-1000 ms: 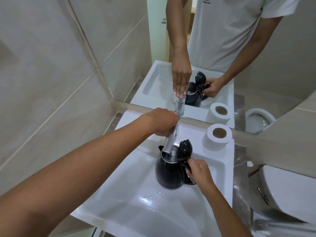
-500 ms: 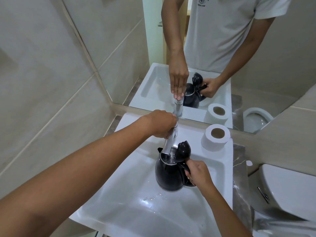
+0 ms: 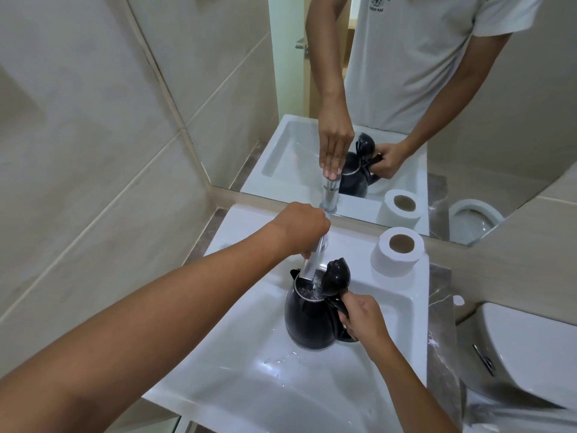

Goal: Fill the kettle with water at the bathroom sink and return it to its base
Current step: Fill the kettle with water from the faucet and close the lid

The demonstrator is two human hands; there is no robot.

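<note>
Kettle [image 3: 312, 320]: black, upright, held inside the white sink [image 3: 256, 379] under the tap [image 3: 313, 262]; lid [image 3: 336, 275] flipped up at the handle side, water visible in the open mouth, the spout end of the tap reaching just over the rim.

Right hand [image 3: 363, 317]: closed around the kettle's handle on its right side, fingers wrapped tight.

Left hand [image 3: 301, 228]: reaching across from the left, closed over the top of the tap, above and behind the kettle; not touching the kettle.

Hands: apart, with the kettle's open mouth lying between them.

Toilet paper roll [image 3: 397, 251]: standing on end on the sink's back right corner, near the kettle but clear of it.

Mirror [image 3: 406, 89]: behind the sink, repeating the hands, kettle and roll.

Toilet tank [image 3: 530, 348]: at the far right, beside the sink.

Water droplets: scattered on the basin floor just in front of the kettle.
</note>
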